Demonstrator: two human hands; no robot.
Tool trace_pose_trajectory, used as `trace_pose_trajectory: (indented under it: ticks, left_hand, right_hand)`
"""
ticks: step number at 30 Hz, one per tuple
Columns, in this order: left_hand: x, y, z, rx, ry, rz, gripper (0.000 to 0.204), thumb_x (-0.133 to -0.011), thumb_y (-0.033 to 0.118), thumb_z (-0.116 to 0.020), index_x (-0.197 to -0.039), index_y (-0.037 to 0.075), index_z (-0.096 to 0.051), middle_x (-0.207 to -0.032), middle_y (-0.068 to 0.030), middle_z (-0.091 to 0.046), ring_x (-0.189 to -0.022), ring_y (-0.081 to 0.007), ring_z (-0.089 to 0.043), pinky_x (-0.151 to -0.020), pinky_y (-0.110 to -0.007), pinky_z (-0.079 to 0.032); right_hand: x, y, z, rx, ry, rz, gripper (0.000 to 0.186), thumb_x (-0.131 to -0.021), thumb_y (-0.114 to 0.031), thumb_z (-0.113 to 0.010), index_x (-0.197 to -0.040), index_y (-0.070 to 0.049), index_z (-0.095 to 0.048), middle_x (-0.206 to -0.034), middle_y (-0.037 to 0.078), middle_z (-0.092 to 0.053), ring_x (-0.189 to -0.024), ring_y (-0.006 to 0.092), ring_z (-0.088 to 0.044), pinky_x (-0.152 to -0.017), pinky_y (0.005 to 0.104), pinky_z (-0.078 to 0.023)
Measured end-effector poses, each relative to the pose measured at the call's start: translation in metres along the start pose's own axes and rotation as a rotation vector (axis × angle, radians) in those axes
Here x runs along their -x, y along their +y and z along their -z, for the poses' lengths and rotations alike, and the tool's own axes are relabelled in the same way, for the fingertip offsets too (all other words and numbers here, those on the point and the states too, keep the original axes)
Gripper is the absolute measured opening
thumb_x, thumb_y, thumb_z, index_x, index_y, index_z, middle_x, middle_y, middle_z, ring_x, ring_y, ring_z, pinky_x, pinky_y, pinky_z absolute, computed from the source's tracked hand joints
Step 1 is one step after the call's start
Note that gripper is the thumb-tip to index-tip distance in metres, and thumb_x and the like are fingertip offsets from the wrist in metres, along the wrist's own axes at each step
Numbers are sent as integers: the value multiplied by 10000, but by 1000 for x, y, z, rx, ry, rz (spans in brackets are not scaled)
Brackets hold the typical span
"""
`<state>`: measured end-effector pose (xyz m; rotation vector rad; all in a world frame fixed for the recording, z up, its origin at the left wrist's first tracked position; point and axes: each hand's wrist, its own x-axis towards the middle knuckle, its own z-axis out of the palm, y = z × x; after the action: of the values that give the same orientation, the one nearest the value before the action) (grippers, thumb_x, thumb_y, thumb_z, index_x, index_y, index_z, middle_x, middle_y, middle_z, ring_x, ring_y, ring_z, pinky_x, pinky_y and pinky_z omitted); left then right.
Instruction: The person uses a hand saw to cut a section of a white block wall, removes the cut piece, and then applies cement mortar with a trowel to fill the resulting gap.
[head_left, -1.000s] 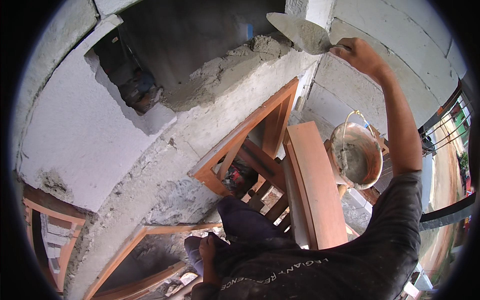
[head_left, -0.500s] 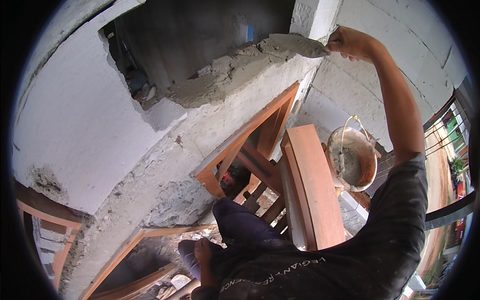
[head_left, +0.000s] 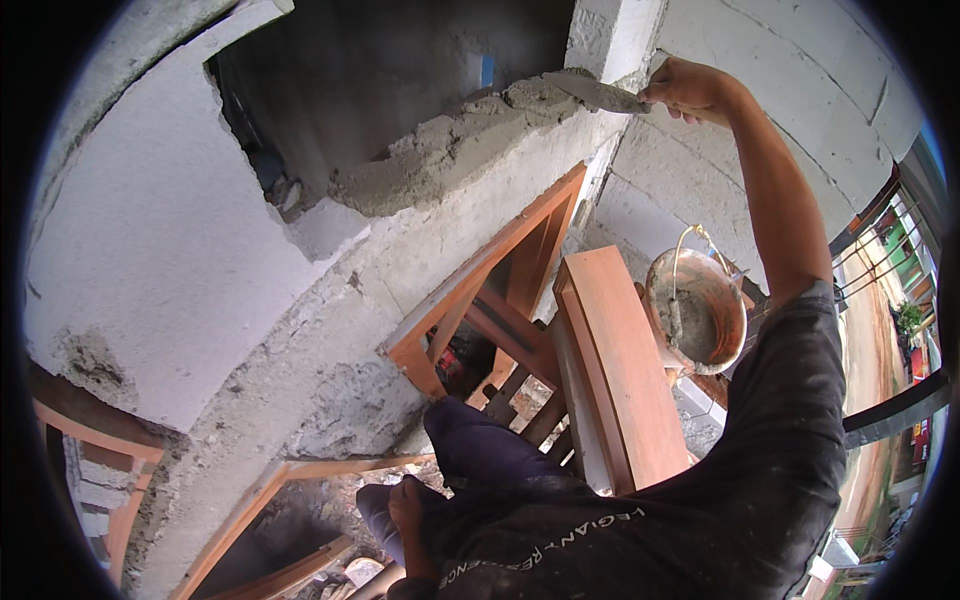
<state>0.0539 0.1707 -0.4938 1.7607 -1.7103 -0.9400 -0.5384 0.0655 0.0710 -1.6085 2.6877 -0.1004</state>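
My right hand, arm stretched out at the upper right, is closed round a trowel, whose handle is mostly hidden in the fingers. The grey trowel blade lies against the far end of a wet mortar bed, close to a white upright post. That mortar runs along the top of the low wall, rough and lumpy at its surface. Low in the view, my left hand rests at my thigh; its fingers are too hidden to read.
A mortar bucket with a rope handle hangs or stands right of a reddish-brown wooden beam. Wooden frames sit below the wall. A large pale block is at left, beside a dark opening. Rubble lies below.
The view has shifted slightly, so my right hand and the bucket appear a little farther left. The trowel remains at the mortar's far end, its blade tilted a bit more edge-on.
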Motion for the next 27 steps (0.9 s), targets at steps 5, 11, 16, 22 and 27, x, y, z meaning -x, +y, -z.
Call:
trace_pose_trajectory:
  ticks: [5, 11, 16, 22, 27]
  left_hand:
    - [1, -1, 6, 21, 35, -42, 316, -884, 300, -543, -936, 13, -664, -917, -209, -657, -872, -380, -634, -791, -442, -482]
    - [-2, 4, 2, 4, 12, -34, 314, -874, 288, -516, -929, 19, -667, -893, -211, -655, -842, -380, -632, -770, -444, -479]
    - [2, 40, 16, -3, -52, -37, 320, -884, 291, -491, -905, 22, -664, -855, -219, -638, -796, -382, -618, -731, -456, -465]
    - [-7, 5, 5, -18, -47, -40, 314, -896, 282, -498, -931, 14, -658, -919, -200, -647, -863, -377, -621, -774, -434, -478]
    - [-4, -3, -3, -45, -11, -42, 317, -897, 290, -532, -959, 5, -656, -947, -210, -649, -886, -381, -625, -789, -435, -482]
  right_hand:
    - [9, -5, -6, -57, -12, 67, 319, -842, -306, -595, -882, 0, -675, -569, 72, -551, -450, 171, -548, -422, 331, -428]
    - [5, 4, 2, 62, 95, 47, 287, -834, -284, -598, -818, -6, -669, -569, 70, -548, -457, 162, -537, -423, 318, -434]
    - [38, -9, 20, 131, 138, 50, 270, -826, -257, -597, -755, -4, -658, -565, 61, -543, -478, 154, -533, -425, 310, -440]
    - [60, -45, 38, 232, 98, 47, 235, -756, -229, -645, -789, 0, -687, -568, 58, -552, -479, 150, -535, -421, 293, -450]
    - [62, -55, 50, 328, 88, 46, 242, -740, -235, -652, -774, 2, -687, -553, 55, -541, -470, 142, -522, -414, 297, -440]
